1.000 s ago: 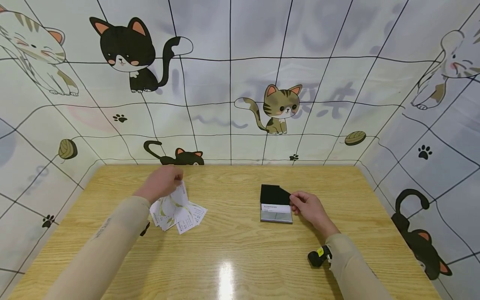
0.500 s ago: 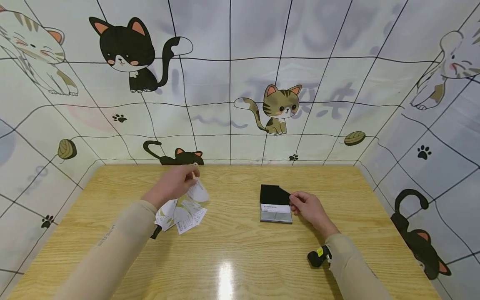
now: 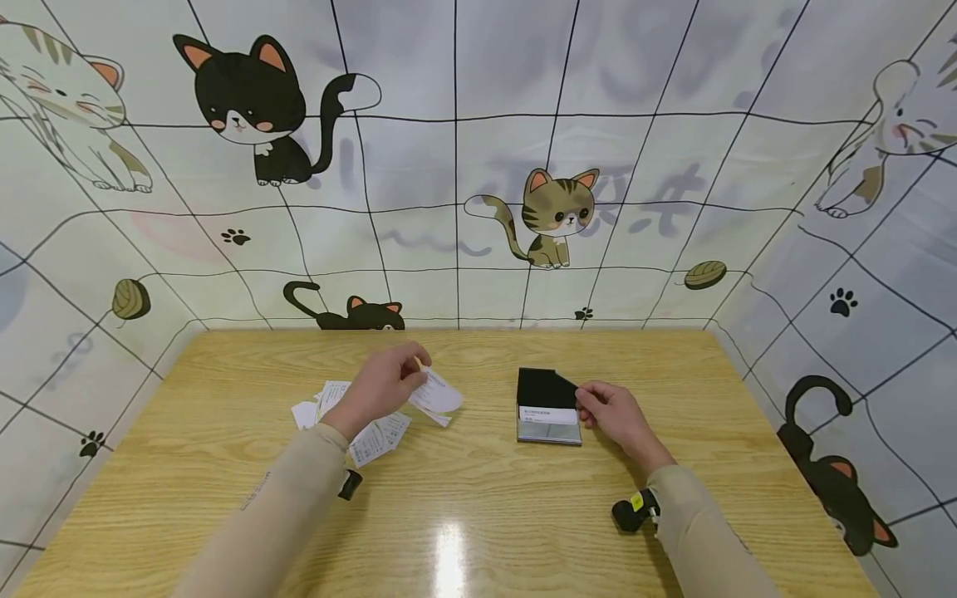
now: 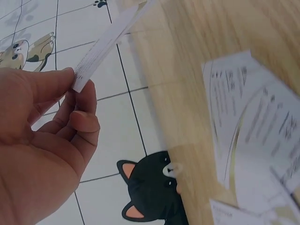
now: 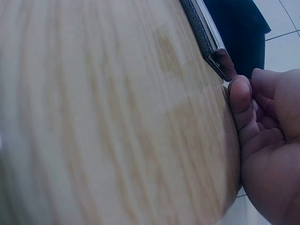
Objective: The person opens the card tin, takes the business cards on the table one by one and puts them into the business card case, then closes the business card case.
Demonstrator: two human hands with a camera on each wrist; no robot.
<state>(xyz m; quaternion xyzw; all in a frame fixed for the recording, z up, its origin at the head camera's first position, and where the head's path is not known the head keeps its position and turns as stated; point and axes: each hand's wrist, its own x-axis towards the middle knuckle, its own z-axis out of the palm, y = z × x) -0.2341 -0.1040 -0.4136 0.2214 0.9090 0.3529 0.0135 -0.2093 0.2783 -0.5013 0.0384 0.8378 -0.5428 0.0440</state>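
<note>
My left hand (image 3: 385, 386) pinches a white business card (image 3: 439, 392) by its edge between thumb and fingers, above the table and to the right of a loose pile of business cards (image 3: 380, 440). In the left wrist view the held card (image 4: 105, 47) appears nearly edge-on, slanting upward. The card holder (image 3: 549, 432) lies opened out, with a black flap (image 3: 544, 387) at the back, a silver front part and a white card (image 3: 548, 415) inside. My right hand (image 3: 619, 418) pinches the flap's right edge; in the right wrist view its fingertips meet at the card holder's corner (image 5: 222, 63).
Everything lies on a wood-grain table (image 3: 478, 498). Behind it and at both sides hang white cloth walls (image 3: 419, 166) printed with cats and grid lines. A small black camera (image 3: 631, 513) is worn at the right wrist, and another dark one (image 3: 349, 484) at the left.
From over the pile, my left hand has moved right and a little nearer with the card, toward the card holder. My right hand stays in place on the flap.
</note>
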